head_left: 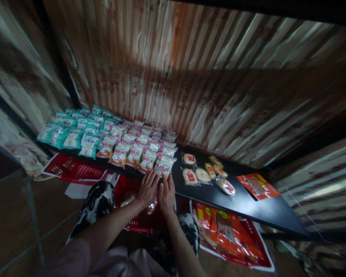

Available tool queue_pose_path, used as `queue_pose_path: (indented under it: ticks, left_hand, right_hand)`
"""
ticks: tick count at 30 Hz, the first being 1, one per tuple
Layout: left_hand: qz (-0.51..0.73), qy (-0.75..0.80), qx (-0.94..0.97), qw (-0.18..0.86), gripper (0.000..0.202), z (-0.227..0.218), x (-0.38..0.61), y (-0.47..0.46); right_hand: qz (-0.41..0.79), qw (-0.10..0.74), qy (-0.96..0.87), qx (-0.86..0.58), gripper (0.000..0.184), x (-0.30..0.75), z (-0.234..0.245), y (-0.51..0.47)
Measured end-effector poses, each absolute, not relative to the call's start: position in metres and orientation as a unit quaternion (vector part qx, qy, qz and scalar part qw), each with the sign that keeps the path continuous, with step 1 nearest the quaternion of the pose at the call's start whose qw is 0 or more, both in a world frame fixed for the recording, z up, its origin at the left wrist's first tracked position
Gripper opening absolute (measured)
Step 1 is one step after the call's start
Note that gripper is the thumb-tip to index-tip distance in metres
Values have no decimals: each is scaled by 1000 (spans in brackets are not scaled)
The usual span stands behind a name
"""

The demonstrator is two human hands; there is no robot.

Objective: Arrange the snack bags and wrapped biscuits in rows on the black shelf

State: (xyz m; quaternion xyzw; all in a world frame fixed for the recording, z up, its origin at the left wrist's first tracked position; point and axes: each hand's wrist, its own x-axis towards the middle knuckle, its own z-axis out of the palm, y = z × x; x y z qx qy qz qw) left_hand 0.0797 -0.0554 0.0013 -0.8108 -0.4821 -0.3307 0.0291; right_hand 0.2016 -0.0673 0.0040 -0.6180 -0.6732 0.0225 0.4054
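Both of my hands are side by side at the front edge of a black shelf (187,194). My left hand (147,189) stretches its fingers flat toward the lower ends of the white, red and orange snack bags (147,158). Close beside it, my right hand (166,194) has its fingers extended against the bottom of the front-right snack bag (165,163). Neither hand is wrapped round a bag. These bags stand in several rows, leaning slightly back. Beneath my hands, a red basket (123,192) between my knees holds a few wrapped items, partly hidden by my arms.
Teal snack bags (73,138) fill the shelf's left end. To the right lie small wrapped round cakes (202,176) and a flat orange packet (258,185). Below is a red basket of orange packets (233,234); another red basket (72,168) sits left. Corrugated sheeting (190,77) stands behind.
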Motion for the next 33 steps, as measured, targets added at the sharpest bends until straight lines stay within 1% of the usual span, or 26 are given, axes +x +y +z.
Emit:
queue_pose_path:
  ticks: [6, 16, 33]
  left_hand:
    - [-350, -490, -798, 37, 48, 1, 77, -56]
    - [-341, -487, -804, 27, 50, -1, 74, -54]
    - [-345, -480, -806, 12, 46, -2, 77, -55]
  right_hand:
    - [16, 406, -671, -620, 48, 202, 3, -70]
    - [10, 400, -674, -621, 47, 204, 0, -68]
    - [0, 403, -680, -612, 48, 205, -2, -68]
